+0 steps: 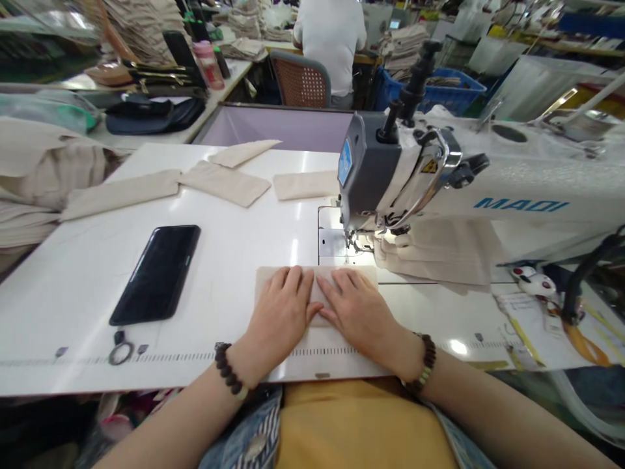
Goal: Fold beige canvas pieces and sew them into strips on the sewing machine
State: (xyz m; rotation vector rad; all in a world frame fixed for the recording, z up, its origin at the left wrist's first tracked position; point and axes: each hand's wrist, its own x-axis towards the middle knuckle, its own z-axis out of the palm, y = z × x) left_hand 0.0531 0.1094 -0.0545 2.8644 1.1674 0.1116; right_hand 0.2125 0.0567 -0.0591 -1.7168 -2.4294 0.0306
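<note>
My left hand [283,312] and my right hand [359,309] lie flat, side by side, pressing a beige fabric piece [266,279] onto the white table [88,286]. The fingers are spread and point toward the sewing machine [439,189]. The machine's needle and presser foot [354,244] are just beyond my right fingertips. Sewn beige pieces [439,254] are heaped under the machine arm to the right. Both wrists wear bead bracelets.
A black phone [156,272] lies on the table to the left, with a small ring [120,353] near the front edge. Several beige fabric strips [224,182] lie at the back. A person in a white shirt [329,39] sits ahead, facing away.
</note>
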